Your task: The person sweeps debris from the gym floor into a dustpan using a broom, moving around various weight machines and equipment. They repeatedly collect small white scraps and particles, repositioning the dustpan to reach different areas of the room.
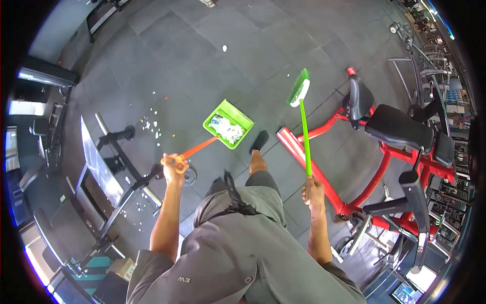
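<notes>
My left hand (pixel 175 166) is wrapped round the orange handle of a dustpan. The green dustpan (pixel 246 120) is in front of my feet, with crumpled white litter (pixel 229 130) heaped in its tray. In my right hand (pixel 314 190) is the lower end of a bright green broom handle. The broom (pixel 305 126) points away from me, its white head and green bristles beyond and to the right of the dustpan. White scraps (pixel 156 123) are strewn over the dark floor left of the dustpan. A larger white piece (pixel 225 48) lies farther off.
To my right stands a red-framed exercise machine (pixel 334 185) with black pads (pixel 400 126). A bench-like metal frame (pixel 121 147) with a shiny panel (pixel 98 159) is at my left, scraps on the floor beneath it. A dark weight plate (pixel 190 176) lies near my left hand.
</notes>
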Tool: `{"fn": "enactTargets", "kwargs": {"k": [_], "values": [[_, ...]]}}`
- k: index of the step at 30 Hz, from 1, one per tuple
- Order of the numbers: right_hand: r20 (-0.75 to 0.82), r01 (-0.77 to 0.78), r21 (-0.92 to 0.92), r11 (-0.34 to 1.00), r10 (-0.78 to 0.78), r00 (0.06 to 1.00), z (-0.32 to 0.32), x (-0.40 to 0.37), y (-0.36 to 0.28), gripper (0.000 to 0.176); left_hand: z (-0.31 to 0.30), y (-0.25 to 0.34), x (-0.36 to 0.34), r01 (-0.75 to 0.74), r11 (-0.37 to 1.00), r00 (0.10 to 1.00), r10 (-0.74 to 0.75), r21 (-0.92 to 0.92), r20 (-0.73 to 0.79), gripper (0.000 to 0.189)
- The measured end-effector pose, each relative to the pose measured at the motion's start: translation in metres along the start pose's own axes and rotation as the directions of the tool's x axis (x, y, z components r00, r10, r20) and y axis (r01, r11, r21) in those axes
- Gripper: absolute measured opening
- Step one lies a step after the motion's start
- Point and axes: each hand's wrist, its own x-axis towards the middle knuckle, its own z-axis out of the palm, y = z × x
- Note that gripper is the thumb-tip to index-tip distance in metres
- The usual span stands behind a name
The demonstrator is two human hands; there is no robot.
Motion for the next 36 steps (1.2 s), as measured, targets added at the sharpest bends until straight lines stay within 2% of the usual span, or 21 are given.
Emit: {"fn": "enactTargets", "kwargs": {"k": [2, 5, 8, 11, 14, 17, 18, 21, 22, 25, 26, 28, 30, 32, 35, 36], "values": [[-0.052, 0.028, -0.030, 0.999, -0.030, 0.998, -0.003, 0.052, -0.035, 0.030, 0.065, -0.014, 0.015, -0.067, 0.992, 0.997, 0.071, 0.108, -0.035, 0.045], [-0.057, 0.076, -0.085, 0.993, -0.081, 0.995, -0.025, 0.131, -0.082, 0.029, 0.147, -0.028, 0.042, -0.041, 0.987, 0.999, 0.045, 0.157, -0.024, 0.045], [-0.068, 0.096, -0.141, 0.985, -0.106, 0.992, -0.042, 0.215, -0.122, 0.029, 0.254, -0.035, 0.060, -0.077, 0.966, 0.997, 0.081, 0.246, -0.006, 0.045], [-0.088, 0.076, -0.168, 0.983, -0.092, 0.992, -0.058, 0.262, -0.162, 0.026, 0.346, -0.044, 0.076, -0.086, 0.937, 0.995, 0.096, 0.339, -0.013, 0.045], [-0.141, 0.061, -0.187, 0.980, -0.088, 0.986, -0.074, 0.292, -0.216, 0.024, 0.417, -0.053, 0.111, -0.091, 0.912, 0.994, 0.105, 0.400, -0.013, 0.047], [-0.103, 0.057, -0.229, 0.972, -0.082, 0.991, -0.094, 0.342, -0.244, 0.023, 0.472, -0.057, 0.144, -0.077, 0.886, 0.995, 0.097, 0.456, -0.021, 0.051], [-0.090, 0.048, -0.171, 0.984, -0.064, 0.994, -0.096, 0.356, -0.251, 0.021, 0.488, -0.058, 0.156, -0.064, 0.874, 0.995, 0.093, 0.482, -0.035, 0.051], [-0.007, 0.004, -0.105, 0.995, -0.005, 1.000, -0.085, 0.398, -0.265, 0.018, 0.529, -0.064, 0.186, -0.048, 0.848, 0.993, 0.098, 0.528, -0.067, 0.052], [-0.046, 0.029, -0.214, 0.976, -0.040, 0.998, -0.073, 0.409, -0.266, 0.017, 0.540, -0.067, 0.199, -0.046, 0.839, 0.992, 0.102, 0.542, -0.074, 0.052], [0.114, 0.135, -0.351, 0.927, -0.101, 0.988, -0.044, 0.449, -0.246, 0.017, 0.573, -0.068, 0.213, -0.036, 0.816, 0.992, 0.099, 0.577, -0.078, 0.052], [0.163, 0.101, -0.314, 0.944, -0.051, 0.985, -0.041, 0.451, -0.247, 0.018, 0.584, -0.067, 0.222, -0.036, 0.808, 0.991, 0.103, 0.588, -0.081, 0.052], [0.268, 0.038, -0.261, 0.965, 0.035, 0.963, -0.038, 0.435, -0.267, 0.019, 0.600, -0.061, 0.237, 0.002, 0.810, 0.993, 0.066, 0.587, -0.094, 0.053], [0.325, -0.028, -0.296, 0.955, 0.129, 0.937, -0.053, 0.412, -0.299, 0.020, 0.609, -0.054, 0.252, -0.006, 0.813, 0.993, 0.074, 0.582, -0.093, 0.053], [0.314, -0.096, -0.287, 0.953, 0.189, 0.930, -0.063, 0.372, -0.339, 0.016, 0.614, -0.040, 0.250, -0.020, 0.835, 0.991, 0.088, 0.549, -0.098, 0.054], [0.397, 0.066, -0.373, 0.925, 0.095, 0.913, -0.067, 0.348, -0.392, 0.017, 0.573, -0.016, 0.264, 0.027, 0.866, 0.999, -0.003, 0.499, -0.049, 0.054], [0.400, 0.091, -0.397, 0.913, 0.082, 0.913, -0.064, 0.350, -0.408, 0.016, 0.558, -0.008, 0.262, 0.001, 0.897, 0.998, 0.027, 0.441, -0.058, 0.053]]}}
